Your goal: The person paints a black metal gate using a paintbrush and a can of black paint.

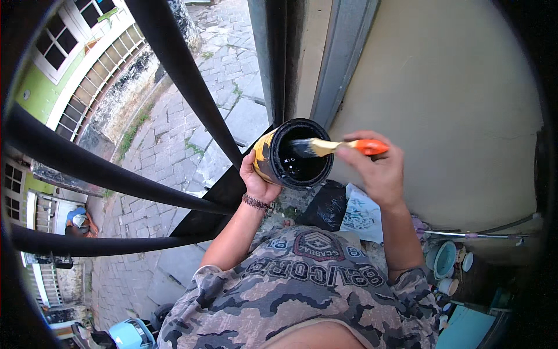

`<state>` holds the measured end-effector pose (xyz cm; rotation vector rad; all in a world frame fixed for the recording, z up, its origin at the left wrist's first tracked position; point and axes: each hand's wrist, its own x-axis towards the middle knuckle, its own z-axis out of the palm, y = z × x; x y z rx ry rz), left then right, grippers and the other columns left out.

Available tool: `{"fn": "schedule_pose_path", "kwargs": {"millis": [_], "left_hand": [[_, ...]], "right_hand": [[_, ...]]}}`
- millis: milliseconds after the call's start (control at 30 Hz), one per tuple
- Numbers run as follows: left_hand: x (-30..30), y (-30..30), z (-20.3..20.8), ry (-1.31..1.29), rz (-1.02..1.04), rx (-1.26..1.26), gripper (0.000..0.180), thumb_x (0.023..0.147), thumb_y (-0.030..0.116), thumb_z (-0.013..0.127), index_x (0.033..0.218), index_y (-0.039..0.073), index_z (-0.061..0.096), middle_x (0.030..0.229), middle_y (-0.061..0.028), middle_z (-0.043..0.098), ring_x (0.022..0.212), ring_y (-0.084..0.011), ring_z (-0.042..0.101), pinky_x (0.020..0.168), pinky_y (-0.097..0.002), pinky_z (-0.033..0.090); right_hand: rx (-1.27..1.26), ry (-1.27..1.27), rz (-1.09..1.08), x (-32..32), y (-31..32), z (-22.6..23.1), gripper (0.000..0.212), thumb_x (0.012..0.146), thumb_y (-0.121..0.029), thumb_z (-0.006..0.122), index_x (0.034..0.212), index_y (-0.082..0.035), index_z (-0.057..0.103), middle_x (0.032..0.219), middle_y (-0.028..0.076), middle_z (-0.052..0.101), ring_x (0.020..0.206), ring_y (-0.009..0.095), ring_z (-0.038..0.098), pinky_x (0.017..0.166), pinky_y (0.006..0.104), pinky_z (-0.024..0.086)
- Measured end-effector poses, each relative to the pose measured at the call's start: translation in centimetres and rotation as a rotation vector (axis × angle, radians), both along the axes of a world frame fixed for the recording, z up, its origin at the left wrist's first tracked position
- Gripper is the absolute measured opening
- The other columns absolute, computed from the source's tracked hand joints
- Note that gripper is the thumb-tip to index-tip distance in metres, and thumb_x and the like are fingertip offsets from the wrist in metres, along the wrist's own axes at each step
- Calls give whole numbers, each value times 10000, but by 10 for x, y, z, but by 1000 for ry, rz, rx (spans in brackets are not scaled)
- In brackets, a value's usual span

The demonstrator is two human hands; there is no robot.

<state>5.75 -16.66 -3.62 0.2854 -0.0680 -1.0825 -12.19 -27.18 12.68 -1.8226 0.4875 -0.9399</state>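
Note:
My left hand (260, 181) is wrapped round the side of a paint can (265, 156) with a yellow and dark label, its mouth tilted toward me. Glossy black paint (299, 167) shows inside, and black coats the rim. Between the fingers and thumb of my right hand (375, 168) is a paintbrush (325, 148) with an orange handle tip and a pale ferrule. Its dark bristles dip into the can's mouth, over the paint; whether they touch it I cannot tell. A beaded bracelet (256, 202) circles my left wrist.
Black metal bars (186, 75) run close on the left, with a paved lane (163, 145) beyond. A beige wall (447, 116) stands at the right. Below lie a black plastic bag (325, 205), a white bag (361, 215) and several containers (446, 259). A person (80, 222) sits far left.

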Motion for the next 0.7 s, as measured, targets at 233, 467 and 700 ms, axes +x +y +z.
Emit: {"fn": "schedule_pose_path", "kwargs": {"millis": [233,467,700], "left_hand": [[3,-6,1,33,54,44,581,851,518,535,1230,87,622,1264,-137,620,1148,-332,584,1008,-507,437],[-5,12,26,27,95,140,578,886,515,422,1302,137,560,1296,-92,597,1208,-295,542,1003,-507,440],[-20,47,29,57,-21,176,602,879,532,388,1278,117,565,1322,-147,568,1221,-392,513,1026,-598,384]], "right_hand": [[754,-304,-85,-11,-31,-29,216,907,-231,682,1021,-70,594,753,45,631,589,98,569,458,227,424],[1277,-412,101,-4,-45,-58,275,958,-355,590,1030,-92,562,873,66,648,729,176,623,535,235,479],[861,-653,139,15,-63,95,149,939,-197,623,1012,-68,614,889,90,671,728,168,655,613,237,551]]}}
